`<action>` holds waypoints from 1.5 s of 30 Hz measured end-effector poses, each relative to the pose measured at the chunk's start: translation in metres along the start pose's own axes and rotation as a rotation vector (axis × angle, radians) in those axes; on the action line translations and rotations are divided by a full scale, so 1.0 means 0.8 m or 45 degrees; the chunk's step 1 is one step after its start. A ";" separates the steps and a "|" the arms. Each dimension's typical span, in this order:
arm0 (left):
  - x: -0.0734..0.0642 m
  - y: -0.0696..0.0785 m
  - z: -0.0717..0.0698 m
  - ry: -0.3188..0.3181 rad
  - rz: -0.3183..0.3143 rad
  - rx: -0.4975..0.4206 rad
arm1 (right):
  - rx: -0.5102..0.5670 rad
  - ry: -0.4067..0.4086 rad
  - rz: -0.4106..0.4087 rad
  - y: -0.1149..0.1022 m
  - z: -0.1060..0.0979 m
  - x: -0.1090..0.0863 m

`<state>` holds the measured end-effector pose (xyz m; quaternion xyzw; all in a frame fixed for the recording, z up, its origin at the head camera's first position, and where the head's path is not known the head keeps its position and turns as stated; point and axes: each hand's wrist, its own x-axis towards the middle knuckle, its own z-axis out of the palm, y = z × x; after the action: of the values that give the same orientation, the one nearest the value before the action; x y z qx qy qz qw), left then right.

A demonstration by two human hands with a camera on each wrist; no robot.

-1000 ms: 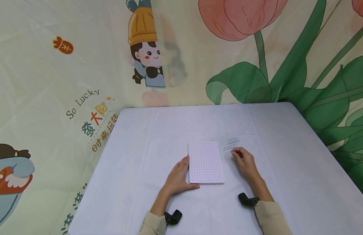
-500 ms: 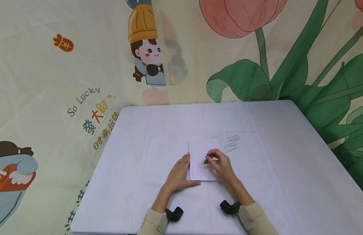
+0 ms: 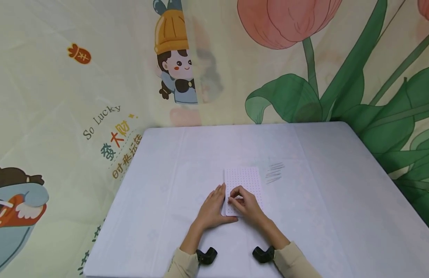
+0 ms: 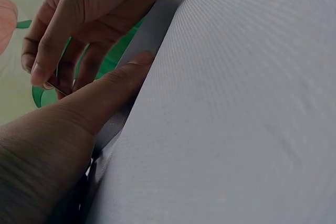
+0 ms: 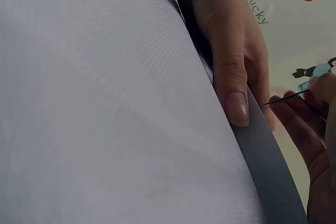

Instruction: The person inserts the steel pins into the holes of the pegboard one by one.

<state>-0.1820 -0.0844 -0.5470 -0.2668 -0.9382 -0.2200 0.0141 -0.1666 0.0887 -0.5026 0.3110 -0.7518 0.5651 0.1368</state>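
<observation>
A white board (image 3: 243, 177) dotted with rows of small holes lies on the table. My left hand (image 3: 210, 210) rests along its left side with straight fingers, the thumb (image 4: 121, 80) against the near edge. Over the board's lower left part, my right hand (image 3: 248, 205) pinches a thin dark needle (image 5: 290, 96) between thumb and fingertips. In the right wrist view the needle's pointed end sticks out toward the left hand; whether it touches the board cannot be told. Several more needles (image 3: 275, 172) lie in a loose row to the right of the board.
A white cloth (image 3: 186, 162) covers the table, whose far edge meets a printed wall hanging (image 3: 221, 108). Black wrist cameras (image 3: 207, 255) sit at both sleeves, close to the table's near side.
From beside the row of needles, my right hand has moved left over the board, then nearer its lower left part. The left hand has stayed at the board's edge.
</observation>
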 end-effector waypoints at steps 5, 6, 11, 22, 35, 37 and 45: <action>-0.001 -0.001 0.002 0.007 0.007 0.008 | -0.017 -0.005 -0.056 0.003 0.001 -0.002; -0.001 -0.001 0.002 0.009 0.007 0.009 | -0.016 -0.010 -0.067 0.003 0.001 -0.002; -0.001 0.000 0.001 0.011 0.011 0.012 | -0.018 -0.033 -0.072 0.002 0.001 -0.002; -0.001 -0.001 0.002 0.001 0.006 0.030 | -0.035 -0.084 -0.039 0.001 0.001 -0.004; -0.002 0.001 0.000 0.010 0.012 0.045 | -0.040 -0.103 -0.130 0.007 0.001 -0.002; -0.001 0.001 -0.001 0.013 0.013 0.047 | -0.032 -0.101 -0.121 0.019 0.003 -0.004; -0.001 0.001 -0.001 0.007 0.010 0.040 | -0.019 -0.119 -0.035 0.051 0.008 -0.013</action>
<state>-0.1812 -0.0843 -0.5458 -0.2695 -0.9404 -0.2060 0.0216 -0.1836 0.0930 -0.5417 0.3463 -0.7573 0.5423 0.1118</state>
